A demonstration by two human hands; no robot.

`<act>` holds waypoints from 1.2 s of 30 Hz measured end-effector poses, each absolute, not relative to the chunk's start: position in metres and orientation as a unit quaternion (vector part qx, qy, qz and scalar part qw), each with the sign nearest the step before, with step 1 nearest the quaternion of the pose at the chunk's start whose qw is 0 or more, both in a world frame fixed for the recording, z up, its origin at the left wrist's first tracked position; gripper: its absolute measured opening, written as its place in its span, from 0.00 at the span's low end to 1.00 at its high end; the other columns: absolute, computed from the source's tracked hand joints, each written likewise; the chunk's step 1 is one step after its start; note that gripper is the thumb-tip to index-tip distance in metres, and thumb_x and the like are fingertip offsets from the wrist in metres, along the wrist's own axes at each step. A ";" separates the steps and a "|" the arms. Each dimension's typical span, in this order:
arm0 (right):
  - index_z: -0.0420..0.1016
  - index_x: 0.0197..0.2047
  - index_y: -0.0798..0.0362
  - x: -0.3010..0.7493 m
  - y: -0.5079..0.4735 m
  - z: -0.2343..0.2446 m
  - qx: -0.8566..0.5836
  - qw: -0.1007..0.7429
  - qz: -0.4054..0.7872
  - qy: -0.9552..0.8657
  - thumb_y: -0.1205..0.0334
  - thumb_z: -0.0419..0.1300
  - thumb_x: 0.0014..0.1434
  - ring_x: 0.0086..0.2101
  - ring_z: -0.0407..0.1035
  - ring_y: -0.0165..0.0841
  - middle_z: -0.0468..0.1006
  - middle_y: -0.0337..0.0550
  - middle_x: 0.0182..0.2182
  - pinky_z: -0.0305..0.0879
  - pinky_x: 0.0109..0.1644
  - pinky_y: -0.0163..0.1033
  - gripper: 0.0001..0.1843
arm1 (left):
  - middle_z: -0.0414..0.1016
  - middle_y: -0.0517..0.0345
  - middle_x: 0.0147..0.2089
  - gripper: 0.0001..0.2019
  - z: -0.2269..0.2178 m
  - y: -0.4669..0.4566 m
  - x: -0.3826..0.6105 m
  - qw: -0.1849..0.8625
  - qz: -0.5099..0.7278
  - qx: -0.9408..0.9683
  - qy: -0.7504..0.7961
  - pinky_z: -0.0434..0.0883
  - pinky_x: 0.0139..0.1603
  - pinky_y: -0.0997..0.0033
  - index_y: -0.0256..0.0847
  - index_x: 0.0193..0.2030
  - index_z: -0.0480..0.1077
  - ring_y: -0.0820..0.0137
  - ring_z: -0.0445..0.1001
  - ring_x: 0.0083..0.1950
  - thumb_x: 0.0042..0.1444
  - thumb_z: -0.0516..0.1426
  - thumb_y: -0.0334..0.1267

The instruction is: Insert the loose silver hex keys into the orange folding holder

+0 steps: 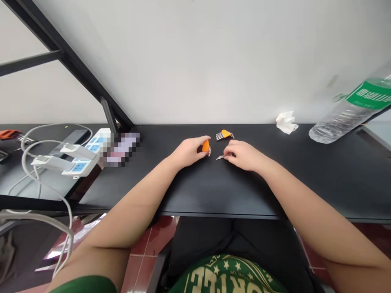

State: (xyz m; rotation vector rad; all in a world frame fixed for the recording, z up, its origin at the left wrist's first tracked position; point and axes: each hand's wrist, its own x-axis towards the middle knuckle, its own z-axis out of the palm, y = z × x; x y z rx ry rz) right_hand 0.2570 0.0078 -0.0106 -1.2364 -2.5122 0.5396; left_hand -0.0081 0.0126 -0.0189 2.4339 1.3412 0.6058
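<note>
On the black table [214,191] my left hand [189,151] is closed around an orange hex-key holder [205,146] with metal keys sticking out of it. My right hand [242,155] lies just to its right, fingers pinched on a single small metal hex key [220,157] that rests on the tabletop. Behind both hands, a second orange holder [225,134] with a fan of keys lies on the table, untouched.
A crumpled white tissue [286,122] sits at the back right by the wall. A clear water bottle [351,112] with a green label lies beyond it. A white power strip [84,156] with plugs and grey cables occupies the left; a black metal frame [76,65] rises there.
</note>
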 end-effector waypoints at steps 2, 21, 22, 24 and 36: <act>0.81 0.41 0.52 0.260 0.009 -0.013 -0.426 0.092 0.149 -0.888 0.66 0.60 0.66 0.40 0.71 0.36 0.76 0.46 0.42 0.61 0.41 0.39 0.07 | 0.83 0.57 0.50 0.30 -0.020 0.015 -0.011 0.138 0.190 0.850 0.472 0.75 0.51 0.67 0.46 0.70 0.66 0.66 0.81 0.47 0.60 0.60 0.37; 0.77 0.37 0.55 0.243 -0.004 -0.010 -0.401 0.001 -0.036 -0.916 0.69 0.55 0.67 0.38 0.71 0.38 0.77 0.50 0.40 0.57 0.41 0.42 0.10 | 0.83 0.56 0.51 0.24 -0.018 0.011 -0.008 0.193 0.233 0.830 0.468 0.79 0.56 0.65 0.45 0.60 0.69 0.64 0.83 0.51 0.56 0.63 0.41; 0.76 0.36 0.55 0.243 -0.005 -0.009 -0.403 0.002 -0.035 -0.914 0.69 0.55 0.67 0.39 0.71 0.38 0.77 0.50 0.39 0.57 0.41 0.42 0.10 | 0.83 0.56 0.51 0.24 -0.018 0.011 -0.008 0.194 0.236 0.830 0.467 0.79 0.56 0.65 0.45 0.60 0.70 0.64 0.83 0.51 0.56 0.63 0.42; 0.75 0.35 0.55 0.243 -0.006 -0.005 -0.411 0.016 -0.018 -0.911 0.70 0.56 0.65 0.38 0.71 0.37 0.78 0.49 0.39 0.57 0.41 0.41 0.08 | 0.83 0.56 0.51 0.24 -0.018 0.011 -0.008 0.197 0.244 0.828 0.464 0.80 0.56 0.65 0.44 0.60 0.70 0.64 0.83 0.51 0.56 0.63 0.42; 0.72 0.36 0.51 0.251 -0.001 -0.003 -0.395 0.218 0.171 -0.876 0.70 0.57 0.61 0.32 0.66 0.32 0.76 0.40 0.33 0.57 0.37 0.37 0.05 | 0.82 0.55 0.49 0.25 -0.017 0.004 -0.001 0.223 0.278 0.829 0.432 0.80 0.52 0.68 0.42 0.60 0.72 0.67 0.83 0.47 0.55 0.65 0.42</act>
